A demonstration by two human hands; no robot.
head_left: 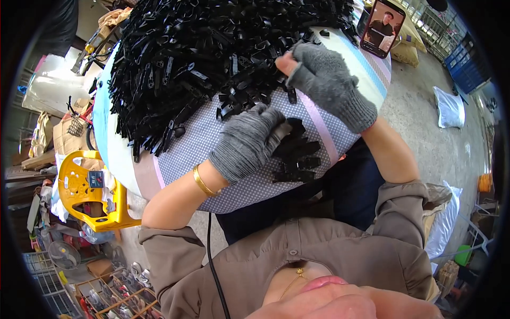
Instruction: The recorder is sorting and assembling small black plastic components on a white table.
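Observation:
A big heap of small black plastic clip-like pieces [170,69] covers the far side of a round table with a patterned cloth [186,159]. My left hand [249,141], in a grey fingerless knitted glove, is closed at the near edge of the heap. Its fingers curl against a bundle of the same black pieces [297,157], which fans out to the right over the cloth. Farther right and higher, my right hand [329,80] hangs over the heap's right edge, gloved likewise. Its thumb points left and its other fingers bend under, so whatever they hold is hidden.
A phone [382,29] showing a person stands at the table's far right edge. A yellow plastic chair [79,186] is at the left. A black cable [212,255] hangs from the near edge. On the floor to the right lie a white sack [449,108] and a blue crate [466,66].

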